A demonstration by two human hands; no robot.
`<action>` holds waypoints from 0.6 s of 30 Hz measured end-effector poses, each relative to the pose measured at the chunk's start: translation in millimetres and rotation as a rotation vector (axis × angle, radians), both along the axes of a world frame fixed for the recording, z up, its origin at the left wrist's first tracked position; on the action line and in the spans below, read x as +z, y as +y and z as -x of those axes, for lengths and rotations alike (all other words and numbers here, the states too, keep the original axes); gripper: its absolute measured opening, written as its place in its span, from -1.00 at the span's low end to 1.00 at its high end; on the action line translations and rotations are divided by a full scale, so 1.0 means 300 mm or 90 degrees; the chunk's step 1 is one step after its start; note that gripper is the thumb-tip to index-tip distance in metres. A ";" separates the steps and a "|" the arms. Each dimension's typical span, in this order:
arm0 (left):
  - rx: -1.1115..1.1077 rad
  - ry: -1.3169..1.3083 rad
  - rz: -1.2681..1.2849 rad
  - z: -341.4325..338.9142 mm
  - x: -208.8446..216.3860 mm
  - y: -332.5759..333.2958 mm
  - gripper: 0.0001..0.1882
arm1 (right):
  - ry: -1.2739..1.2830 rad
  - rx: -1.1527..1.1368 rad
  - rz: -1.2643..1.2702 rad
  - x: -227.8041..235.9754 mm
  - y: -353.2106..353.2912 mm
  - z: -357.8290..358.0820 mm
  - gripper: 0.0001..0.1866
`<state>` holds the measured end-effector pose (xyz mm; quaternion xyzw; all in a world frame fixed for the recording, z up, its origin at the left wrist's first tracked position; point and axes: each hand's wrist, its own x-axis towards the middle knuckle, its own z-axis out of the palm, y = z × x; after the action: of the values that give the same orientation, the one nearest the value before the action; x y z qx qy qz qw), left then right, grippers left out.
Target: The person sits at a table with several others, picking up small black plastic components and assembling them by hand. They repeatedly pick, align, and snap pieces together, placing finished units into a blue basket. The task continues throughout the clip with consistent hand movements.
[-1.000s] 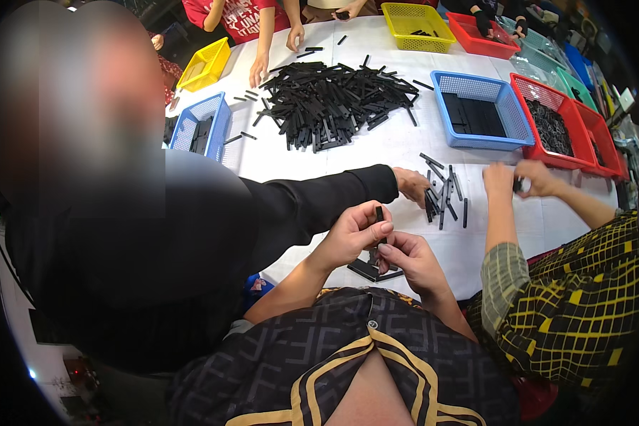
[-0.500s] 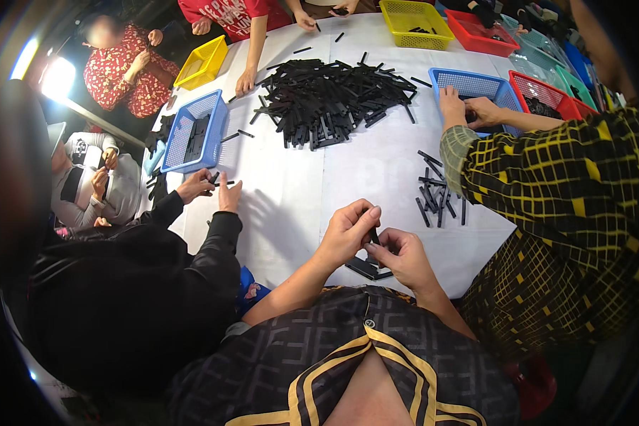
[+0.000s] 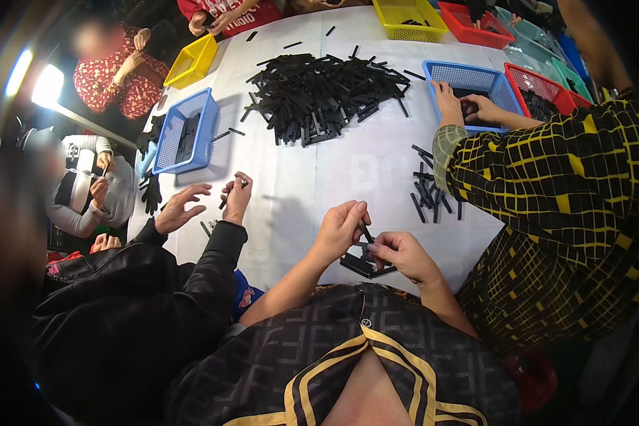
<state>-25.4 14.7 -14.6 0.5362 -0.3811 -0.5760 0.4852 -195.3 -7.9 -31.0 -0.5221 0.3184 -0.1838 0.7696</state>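
A slim black strip (image 3: pixel 366 233) is pinched in my left hand (image 3: pixel 339 228), slanting down toward my right hand. My right hand (image 3: pixel 406 257) has thumb and fingers pressed together by the strip's lower end; whether it grips that end or another small piece cannot be made out. Several loose black strips (image 3: pixel 358 266) lie on the white table (image 3: pixel 291 170) just below my hands. A big heap of the same black strips (image 3: pixel 319 96) sits farther off in the middle.
At my left, a co-worker's hand (image 3: pixel 236 199) holds a strip near a blue basket (image 3: pixel 209 131). On my right, another person's hands (image 3: pixel 451 106) reach into a second blue basket (image 3: pixel 508 89). A small group of strips (image 3: pixel 426 192) lies nearby. Yellow (image 3: pixel 192 64) and red baskets (image 3: pixel 476 28) line the far edges.
My hands have moved slightly apart, showing more of the strip between them. The co-worker in red has drawn a hand back from the heap. The left neighbour's hands have separated, one raised with a strip.
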 end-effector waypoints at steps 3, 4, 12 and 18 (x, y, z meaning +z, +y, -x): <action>-0.053 -0.012 -0.001 -0.001 -0.020 -0.013 -0.66 | -0.015 -0.036 -0.035 -0.033 0.007 0.008 -0.83; -0.061 -0.012 -0.003 -0.003 -0.027 -0.019 -0.68 | -0.016 -0.051 -0.043 -0.040 0.007 0.010 -0.84; -0.084 -0.002 -0.025 -0.018 -0.079 -0.047 -0.81 | -0.016 -0.199 -0.044 -0.094 -0.021 0.089 -0.77; -0.107 -0.013 -0.004 -0.024 -0.110 -0.043 -0.83 | -0.055 -0.224 -0.053 -0.103 -0.020 0.111 -0.72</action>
<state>-18.3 1.8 -47.8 0.5098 -0.4282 -0.6101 0.4296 -228.7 -13.8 -61.9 -0.4174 0.3784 -0.3243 0.7599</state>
